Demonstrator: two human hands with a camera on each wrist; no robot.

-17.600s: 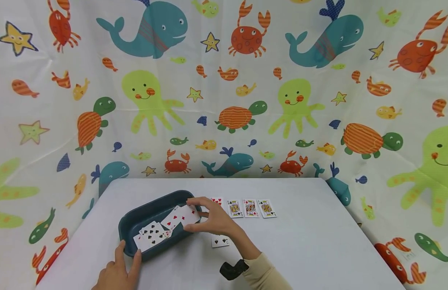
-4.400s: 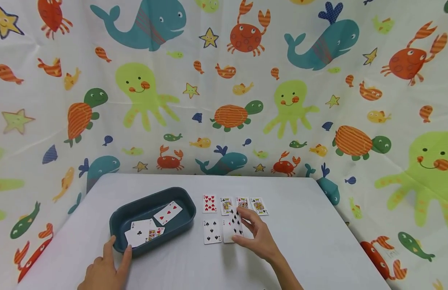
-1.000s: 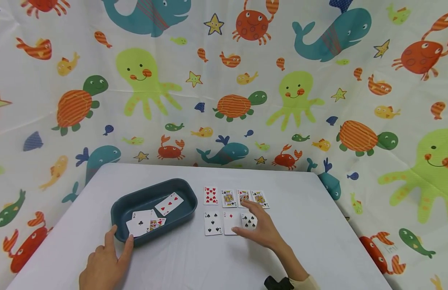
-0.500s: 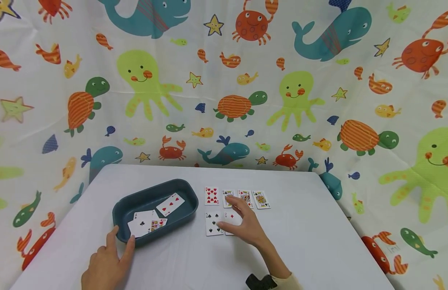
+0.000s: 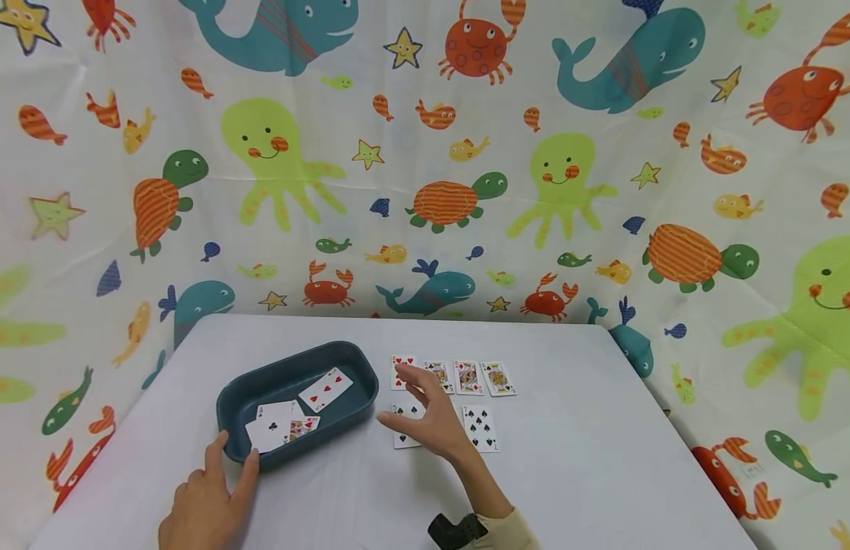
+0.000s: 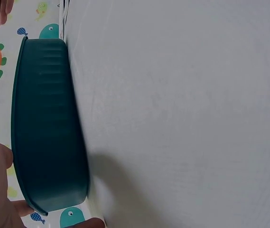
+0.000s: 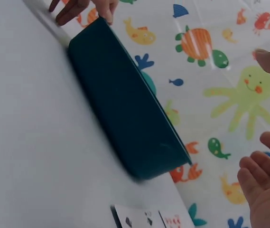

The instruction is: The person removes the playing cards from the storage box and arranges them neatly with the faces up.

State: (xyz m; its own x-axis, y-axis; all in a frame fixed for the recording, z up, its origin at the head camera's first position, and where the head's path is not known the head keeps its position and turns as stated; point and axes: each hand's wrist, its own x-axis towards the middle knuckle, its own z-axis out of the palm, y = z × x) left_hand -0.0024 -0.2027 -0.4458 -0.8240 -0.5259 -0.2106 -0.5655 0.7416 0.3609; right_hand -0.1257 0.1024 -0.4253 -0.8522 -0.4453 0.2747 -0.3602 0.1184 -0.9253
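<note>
My left hand [image 5: 208, 496] rests at the near left corner of a dark teal plastic tray [image 5: 366, 409], index finger and thumb touching its rim. Inside lie an ace of clubs [image 5: 276, 415], a three of hearts [image 5: 325, 389] and a partly covered face card [image 5: 304, 427]. Holding nothing, my right hand [image 5: 434, 416] hovers over laid-out playing cards, thumb and fingers apart, near the tray's right end. It partly covers a five of spades [image 5: 404, 441] and hides the card beside it. A many-pip spade card [image 5: 483, 431] lies right of that hand.
Behind the right hand runs a row of cards: a heart card [image 5: 399, 361], then face cards including one in the middle [image 5: 469, 378] and one at the right end [image 5: 498, 379]. A white table [image 5: 589, 443] bears everything. A sea-animal curtain [image 5: 425, 114] hangs behind.
Earlier the right hand set a spade card at the right of the near row and let go. Now it has moved left toward the tray. The left hand stays at the tray corner.
</note>
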